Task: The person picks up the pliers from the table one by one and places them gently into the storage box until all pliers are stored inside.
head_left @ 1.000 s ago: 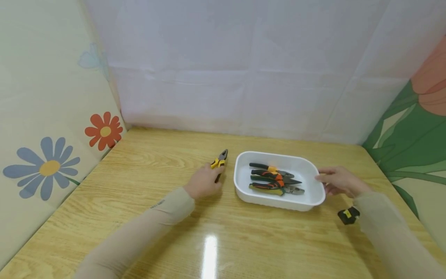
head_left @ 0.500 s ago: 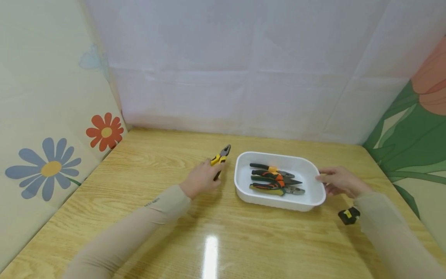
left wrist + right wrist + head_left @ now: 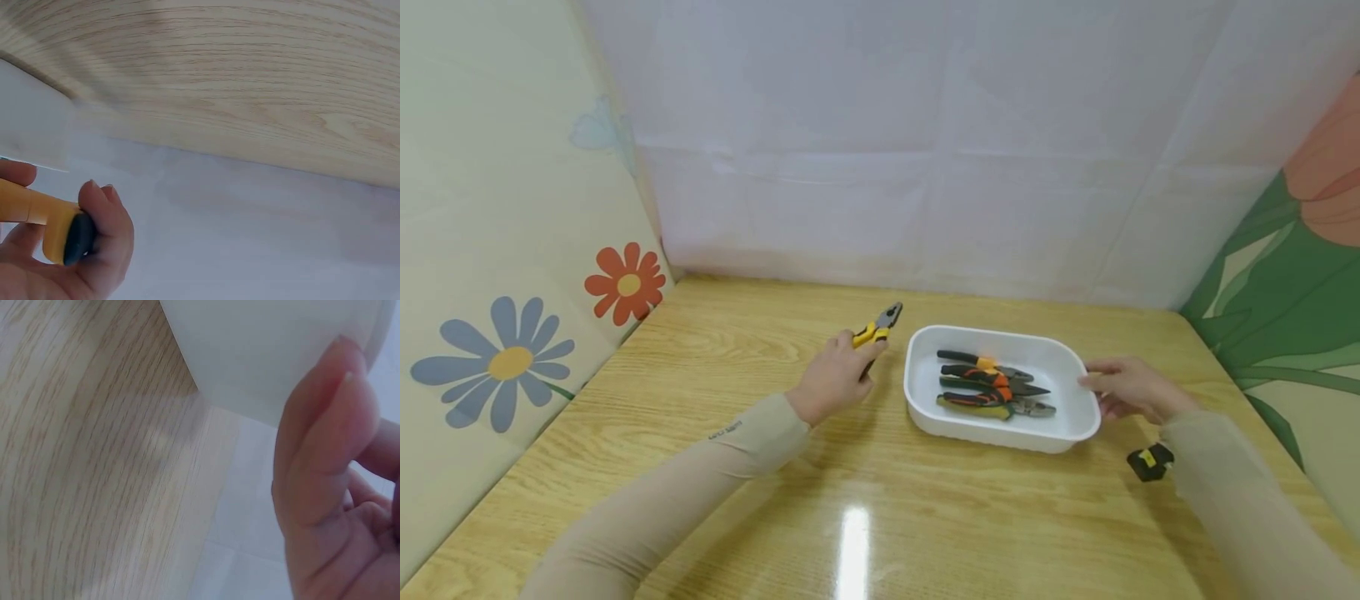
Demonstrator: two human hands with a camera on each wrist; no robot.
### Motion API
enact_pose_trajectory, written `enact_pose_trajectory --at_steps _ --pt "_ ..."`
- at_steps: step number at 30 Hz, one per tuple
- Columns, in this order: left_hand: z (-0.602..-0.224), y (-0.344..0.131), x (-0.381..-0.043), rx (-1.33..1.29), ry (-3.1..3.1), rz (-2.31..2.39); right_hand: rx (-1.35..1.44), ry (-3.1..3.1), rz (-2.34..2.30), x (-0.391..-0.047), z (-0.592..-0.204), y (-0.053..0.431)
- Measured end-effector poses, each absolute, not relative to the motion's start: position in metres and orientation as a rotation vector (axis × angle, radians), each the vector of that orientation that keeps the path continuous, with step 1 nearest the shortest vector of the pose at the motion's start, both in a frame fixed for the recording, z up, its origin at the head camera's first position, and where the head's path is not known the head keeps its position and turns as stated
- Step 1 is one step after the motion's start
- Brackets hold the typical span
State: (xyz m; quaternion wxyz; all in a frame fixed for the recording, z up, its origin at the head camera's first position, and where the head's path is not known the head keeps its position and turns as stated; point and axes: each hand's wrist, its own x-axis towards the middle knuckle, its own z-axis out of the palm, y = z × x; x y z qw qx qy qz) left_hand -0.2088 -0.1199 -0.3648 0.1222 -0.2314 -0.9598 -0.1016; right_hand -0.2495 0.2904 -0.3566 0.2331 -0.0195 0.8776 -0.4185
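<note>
My left hand [image 3: 829, 385] grips a pair of combination pliers [image 3: 889, 317] by their yellow and black handles, left of a white plastic basin [image 3: 985, 435]. The metal head points up and away to the right. In the left wrist view, fingers curl around a yellow handle [image 3: 37, 209] with a black end. My right hand [image 3: 1138, 392] pinches the basin's right rim, thumb on top and fingers against the outer wall, as the right wrist view [image 3: 325, 444] also shows. Inside the basin lie several pliers side by side, including one with orange and black handles [image 3: 981, 362] and long-nose pliers [image 3: 1032, 389].
The wooden table [image 3: 760, 517] runs back to a white cloth backdrop [image 3: 925, 225]. A small black and yellow object [image 3: 1150, 461] shows beside the right sleeve. Flower-printed cloths [image 3: 490, 225] hang along the sides.
My left hand has lifted the pliers and shifted them slightly up and to the right, with the head tilting further right. My right hand and the basin stay in place.
</note>
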Motion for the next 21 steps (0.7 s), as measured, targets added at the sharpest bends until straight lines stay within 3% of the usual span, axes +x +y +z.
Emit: enact_pose_trajectory --at_steps 21 --pt "-0.351 -0.108 -0.212 -0.78 -2.799 -0.22 -0.053 2.416 -1.126 -0.25 -0.355 0.289"
